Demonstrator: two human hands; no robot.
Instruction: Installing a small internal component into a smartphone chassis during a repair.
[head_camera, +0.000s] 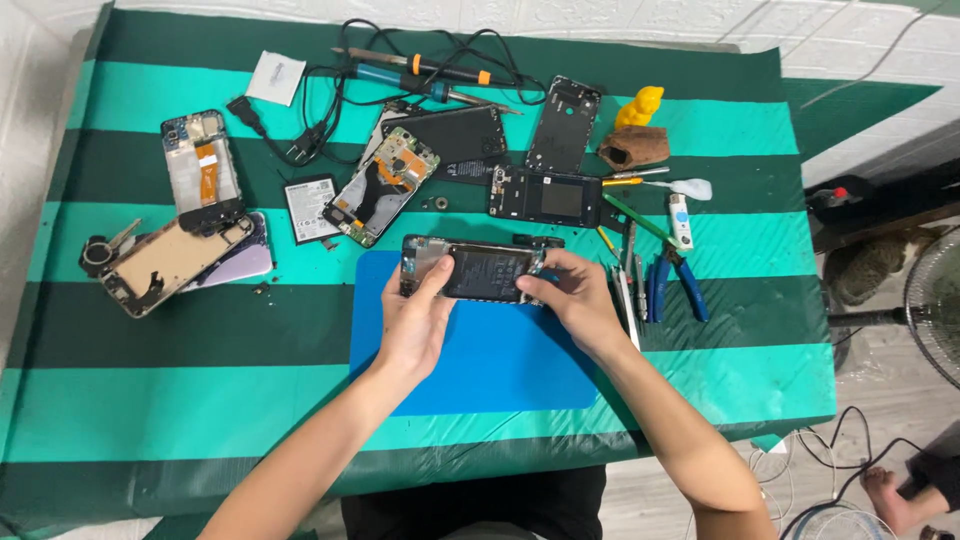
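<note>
Head view: both hands, left hand (413, 322) and right hand (577, 300), grip flat rectangular opened phone (478, 271).

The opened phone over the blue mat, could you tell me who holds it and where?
Both hands hold the opened phone: left hand at its left end, right hand at its right.

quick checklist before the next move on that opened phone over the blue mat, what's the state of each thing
1. Two-handed hold: ok. The left hand grips one end of the opened phone, the right hand the other.
2. Phone over the blue mat: ok, at its far edge.
3. Back cover off: ok, the dark battery faces up.
4. Hand tools in reach: ok. The blue-handled pliers lie right of the right hand.
5. Soldering iron clear of the hands: ok, at the far side; hot or cold, cannot tell.
6. Loose screws: cannot tell, too small to see.
</note>
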